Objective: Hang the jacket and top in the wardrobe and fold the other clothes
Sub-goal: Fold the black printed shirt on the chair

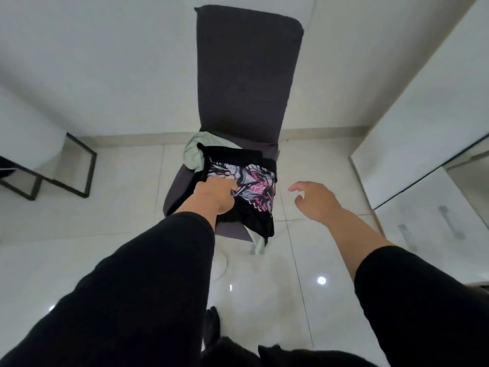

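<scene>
Seen from above: a dark grey chair (246,83) with a tall back, on a pale tiled floor (304,260) beside a white wall.

On the seat, a small pile of clothes. On top, a black garment with a pink and pale blue leaf print (254,189), its black waistband toward the chair back and its black hem over the front edge of the seat. Underneath, a pale green garment (194,154), visible at the rear left corner and again below the front edge.

Left hand (214,194) on the left side of the printed garment, fingers curled into the fabric and gripping it.

Right hand (315,200) in the air just right of the seat, fingers spread and slightly bent, empty, apart from the clothes.

Black sleeves on both arms.

At the right, white wardrobe doors (423,144) with long handles.
</scene>
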